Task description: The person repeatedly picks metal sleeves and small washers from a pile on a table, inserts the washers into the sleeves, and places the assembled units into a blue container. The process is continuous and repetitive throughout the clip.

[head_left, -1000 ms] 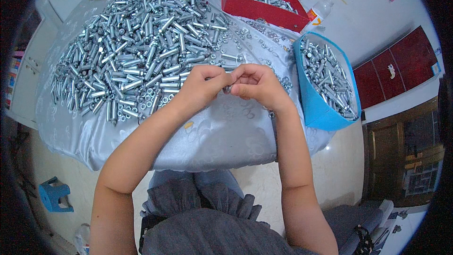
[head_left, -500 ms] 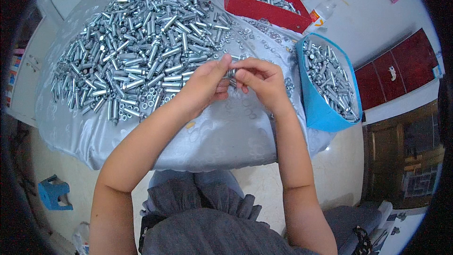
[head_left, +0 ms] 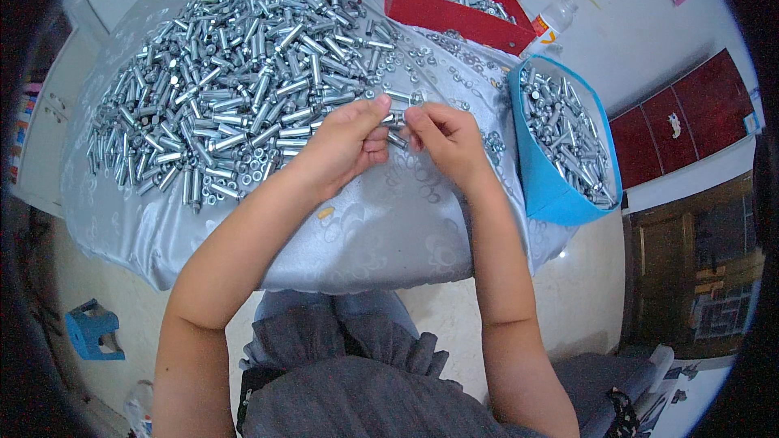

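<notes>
Above the near part of the table, my left hand (head_left: pixel 345 146) is closed, with a silver expansion bolt (head_left: pixel 395 118) between thumb and fingers. My right hand (head_left: pixel 448 138) pinches at the bolt's right end, its thumb and curled index finger pressed together; the fingertips hide that end and any small part on it. Left of and beyond my hands spreads a large heap of silver expansion bolts (head_left: pixel 235 101). Loose nuts and washers (head_left: pixel 422 57) are scattered beyond my right hand, and more nuts (head_left: pixel 258 169) lie at the heap's near edge.
A blue fabric bin (head_left: pixel 560 204) full of bolts stands on the right. Farther back is a red box (head_left: pixel 454 18) holding more bolts, with a clear plastic bottle (head_left: pixel 556 20) beside it. A shiny grey cloth (head_left: pixel 381 255) covers the table. A blue stool (head_left: pixel 93 331) stands on the floor at left.
My right index finger has drawn back from my left thumb and curled in beside the right thumb. My hands have moved slightly apart, with the bolt still between them.
</notes>
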Demonstrator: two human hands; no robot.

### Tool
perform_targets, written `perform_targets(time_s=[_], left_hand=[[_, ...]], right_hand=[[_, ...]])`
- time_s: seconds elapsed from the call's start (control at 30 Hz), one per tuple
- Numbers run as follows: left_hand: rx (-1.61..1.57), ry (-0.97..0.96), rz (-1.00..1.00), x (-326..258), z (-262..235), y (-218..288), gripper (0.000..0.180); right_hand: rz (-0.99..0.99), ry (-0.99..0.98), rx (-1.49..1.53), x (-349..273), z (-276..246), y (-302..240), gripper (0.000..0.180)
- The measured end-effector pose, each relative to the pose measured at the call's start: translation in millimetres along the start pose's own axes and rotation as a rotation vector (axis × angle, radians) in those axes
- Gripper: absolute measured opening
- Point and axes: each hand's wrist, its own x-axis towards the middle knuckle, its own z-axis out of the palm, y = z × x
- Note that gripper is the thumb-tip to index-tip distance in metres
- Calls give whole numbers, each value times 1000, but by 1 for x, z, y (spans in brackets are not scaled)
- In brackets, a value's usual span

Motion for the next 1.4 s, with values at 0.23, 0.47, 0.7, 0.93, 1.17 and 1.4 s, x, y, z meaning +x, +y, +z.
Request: perform_targets(time_s=[0.23,0.47,0.7,0.93,1.17,1.4], left_hand=[[39,32,23,-2,0,4,24],[87,48,-3,0,-1,1,25],[126,102,-6,-2,4,2,25],[144,68,-37,-2,2,1,25],[163,87,-1,-4,6,2,24],[483,111,293,-4,3,-5,23]], right_hand=[[-153,154,-70,-3,6,-18,19],[-267,110,-305,-2,-5,-6,25],[-377,162,-262,-1,1,-16,20],[-158,86,-243,-6,-1,-24,22],[-246,51,-251,-3,5,-14,21],[-369,39,-283,0,10,-11,18]])
